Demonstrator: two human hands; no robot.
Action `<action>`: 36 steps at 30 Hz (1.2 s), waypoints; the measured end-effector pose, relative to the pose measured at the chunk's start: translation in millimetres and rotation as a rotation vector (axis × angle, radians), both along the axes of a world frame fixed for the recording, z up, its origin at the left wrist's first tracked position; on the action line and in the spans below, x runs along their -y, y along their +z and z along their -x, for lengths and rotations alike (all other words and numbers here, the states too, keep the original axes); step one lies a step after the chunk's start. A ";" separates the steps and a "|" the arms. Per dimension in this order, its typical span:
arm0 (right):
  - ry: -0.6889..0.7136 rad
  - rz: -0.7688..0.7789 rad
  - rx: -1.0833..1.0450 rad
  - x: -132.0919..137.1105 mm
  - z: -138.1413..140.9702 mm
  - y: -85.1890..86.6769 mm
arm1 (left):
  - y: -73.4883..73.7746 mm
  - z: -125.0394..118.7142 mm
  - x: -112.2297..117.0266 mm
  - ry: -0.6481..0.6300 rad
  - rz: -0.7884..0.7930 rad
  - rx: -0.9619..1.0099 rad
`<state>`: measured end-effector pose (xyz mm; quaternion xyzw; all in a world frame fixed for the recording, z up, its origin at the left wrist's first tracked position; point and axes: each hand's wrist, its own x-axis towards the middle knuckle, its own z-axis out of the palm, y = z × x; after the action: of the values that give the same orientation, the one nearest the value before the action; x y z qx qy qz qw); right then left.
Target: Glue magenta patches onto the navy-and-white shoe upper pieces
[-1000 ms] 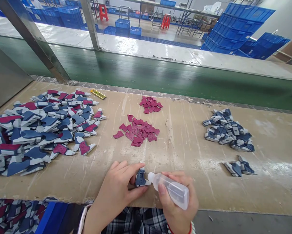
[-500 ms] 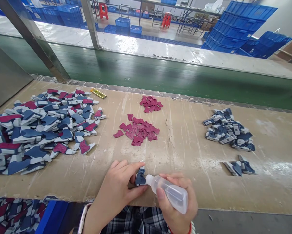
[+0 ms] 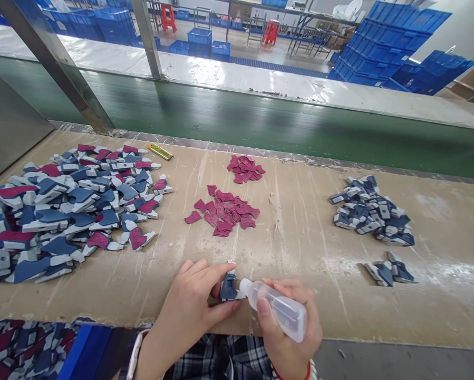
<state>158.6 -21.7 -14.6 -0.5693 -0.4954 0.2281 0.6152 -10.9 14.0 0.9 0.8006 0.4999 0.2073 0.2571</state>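
Observation:
My left hand pinches a small blue and white plastic part against the table, thumb below it and forefinger above. In my right hand is a translucent squeeze bottle, tilted so that its white-capped end points left at the part. The tip lies close beside the part's right side; whether they touch I cannot tell. Ahead of my hands lie loose maroon pieces in a heap, with a smaller maroon heap behind. A pair of blue and white parts rests to the right.
At left spreads a big pile of blue and white parts, some with maroon pieces on them. Another pile stands at right. A yellow box lies near the green conveyor belt. A metal post rises at the back left.
The bottle in my right hand has shifted slightly right, its tip a little farther from the part's middle. My left hand and the part stay nearly still.

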 end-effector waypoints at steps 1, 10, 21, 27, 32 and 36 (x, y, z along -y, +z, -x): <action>0.007 -0.006 0.001 0.0 -0.1 0.2 | -0.2 -0.1 -0.1 -0.002 -0.004 0.001; 0.055 -0.102 0.110 -2.7 -0.5 3.4 | 0.4 0.0 0.7 0.011 -0.013 0.013; 0.043 -0.091 0.084 -3.6 -0.7 1.1 | -1.2 -0.2 -0.1 -0.003 -0.029 0.013; 0.036 -0.106 0.086 -3.8 -0.6 4.2 | -1.2 0.1 1.0 -0.001 -0.035 0.015; 0.044 -0.092 0.083 -3.2 -1.0 4.6 | -0.4 0.0 1.0 0.000 -0.032 0.015; 0.044 -0.102 0.095 -2.8 -0.7 5.4 | -0.2 -0.5 0.5 0.004 -0.030 0.017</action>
<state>159.3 -18.9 -9.3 -0.5363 -0.5472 0.1887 0.6143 -10.4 13.5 0.8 0.8015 0.4963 0.2221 0.2488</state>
